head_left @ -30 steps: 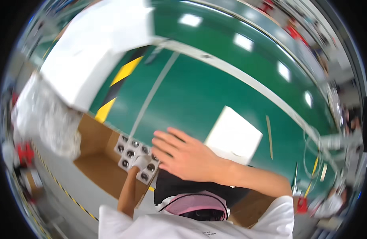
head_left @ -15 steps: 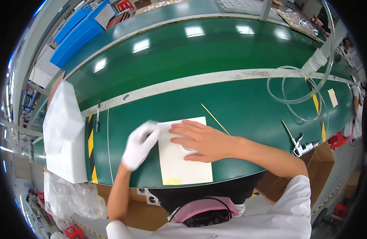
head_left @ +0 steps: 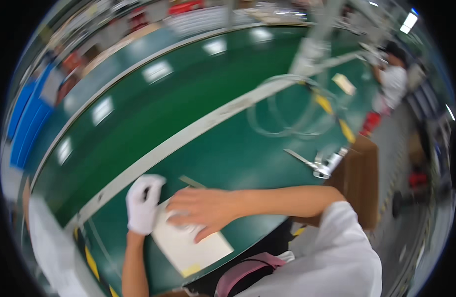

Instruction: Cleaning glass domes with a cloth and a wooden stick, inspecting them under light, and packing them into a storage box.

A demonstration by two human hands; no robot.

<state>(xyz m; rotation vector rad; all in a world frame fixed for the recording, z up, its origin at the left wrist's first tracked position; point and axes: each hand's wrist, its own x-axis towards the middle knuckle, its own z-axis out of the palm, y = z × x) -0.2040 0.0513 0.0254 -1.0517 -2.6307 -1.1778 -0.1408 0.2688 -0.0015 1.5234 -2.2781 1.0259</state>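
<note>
A pale sheet of paper or a pad with a yellow patch at its near edge lies tilted on the green bench. My bare right hand rests over its upper part, with fingers and thumb about a round whitish piece, mostly hidden beneath them. At the sheet's upper left is my left hand in a white glove. Its thumb and fingers curl together in a pinch, leaving a small dark gap; whatever is between the tips is too blurred to make out. A thin wooden stick lies just beyond the right hand.
An air blow gun and coiled clear hose lie to the right. White foam stands at the left, a cardboard box by the bench's right edge. A pale rail crosses the bench. Another person is at far right.
The whole view has swung to the right and blurred, so bench and sheet appear turned. My left hand has drawn its fingers together; my right hand stays over the round piece.
</note>
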